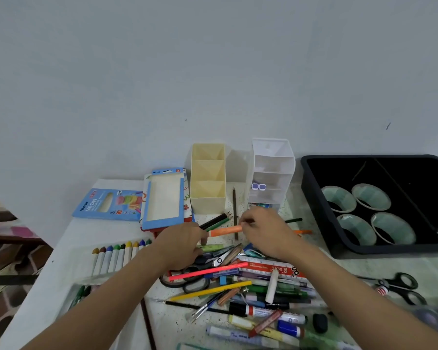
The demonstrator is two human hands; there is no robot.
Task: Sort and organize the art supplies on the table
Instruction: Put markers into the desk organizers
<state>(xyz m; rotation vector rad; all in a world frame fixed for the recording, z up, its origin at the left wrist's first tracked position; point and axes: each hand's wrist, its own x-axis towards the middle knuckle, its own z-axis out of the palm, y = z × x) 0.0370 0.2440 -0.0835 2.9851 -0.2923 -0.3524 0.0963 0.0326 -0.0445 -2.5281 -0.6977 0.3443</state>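
Forearms converge over pile [250, 286]: R hand [266, 231] pinches orange crayon [225, 230] at one end, L hand [185, 238] grips other.

Glossy translucent plastic organizer [272, 173], matt cream plastic holder [208, 178], smooth black plastic tray [319, 195], speckled tabletop [172, 317].

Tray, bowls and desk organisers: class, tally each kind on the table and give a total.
Desk organisers: 2, the cream organiser and the clear organiser
Black tray: 1
Pale green bowls inside the tray: 4
Total: 7
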